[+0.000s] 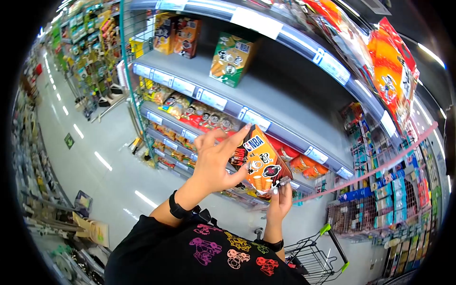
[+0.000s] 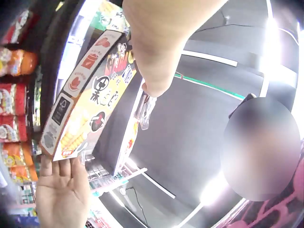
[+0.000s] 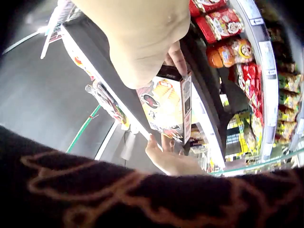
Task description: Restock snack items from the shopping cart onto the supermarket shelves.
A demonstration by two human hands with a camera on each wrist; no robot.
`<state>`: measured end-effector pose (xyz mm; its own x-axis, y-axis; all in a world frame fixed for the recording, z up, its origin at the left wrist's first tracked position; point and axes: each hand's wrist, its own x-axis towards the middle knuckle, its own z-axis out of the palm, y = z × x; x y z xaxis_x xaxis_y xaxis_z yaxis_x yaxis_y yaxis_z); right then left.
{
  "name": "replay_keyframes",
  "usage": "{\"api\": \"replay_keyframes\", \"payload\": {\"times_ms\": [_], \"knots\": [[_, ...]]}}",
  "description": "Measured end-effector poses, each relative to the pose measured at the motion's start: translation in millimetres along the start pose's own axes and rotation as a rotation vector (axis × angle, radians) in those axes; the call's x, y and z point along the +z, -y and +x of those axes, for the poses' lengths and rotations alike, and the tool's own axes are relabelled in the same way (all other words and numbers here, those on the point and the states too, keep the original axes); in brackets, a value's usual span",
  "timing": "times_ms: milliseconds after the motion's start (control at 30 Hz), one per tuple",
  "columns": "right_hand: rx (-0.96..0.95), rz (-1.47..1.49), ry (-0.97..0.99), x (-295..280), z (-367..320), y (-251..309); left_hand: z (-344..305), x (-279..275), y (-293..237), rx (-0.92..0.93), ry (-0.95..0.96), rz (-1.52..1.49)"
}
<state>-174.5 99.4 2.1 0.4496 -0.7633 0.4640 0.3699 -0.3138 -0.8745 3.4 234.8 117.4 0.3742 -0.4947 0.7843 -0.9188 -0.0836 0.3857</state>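
An orange and black snack box [image 1: 266, 164] with an NBA logo and pictures of rolled biscuits is held up before the shelf, tilted. My left hand [image 1: 213, 159] grips its upper left end, thumb at the front and index finger along the top edge. My right hand [image 1: 279, 204] holds the lower right corner. In the left wrist view, the fingers of the right hand [image 2: 64, 190] reach under the lower end of the snack box [image 2: 92, 102]. The left hand [image 3: 173, 161] appears at the box's other end in the right wrist view.
A green snack box [image 1: 232, 59] and an orange box [image 1: 186, 38] stand on the shelf [image 1: 280, 102] ahead. Red snack bags [image 1: 206, 116] fill the tier below. A large orange bag [image 1: 392, 71] hangs at upper right. A shopping cart [image 1: 316, 254] stands at lower right.
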Motion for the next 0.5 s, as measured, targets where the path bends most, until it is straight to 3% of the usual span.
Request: {"api": "replay_keyframes", "payload": {"times_ms": [133, 267, 467, 500], "knots": [[0.125, 0.165, 0.134, 7.8, 13.1, -3.9, -5.2, -12.4, 7.7, -0.034, -0.054, -0.064], [0.238, 0.344, 0.321, 18.0, 21.1, 10.9, -16.8, -6.3, 30.2, -0.293, -0.018, -0.599], [0.345, 0.443, 0.443, 42.4, 41.8, 33.0, -37.6, -4.0, 52.1, -0.580, 0.054, -0.788], [0.269, 0.427, 0.440, 45.4, 46.1, 26.8, -40.6, -2.4, 56.9, -0.656, 0.045, -0.937]]}}
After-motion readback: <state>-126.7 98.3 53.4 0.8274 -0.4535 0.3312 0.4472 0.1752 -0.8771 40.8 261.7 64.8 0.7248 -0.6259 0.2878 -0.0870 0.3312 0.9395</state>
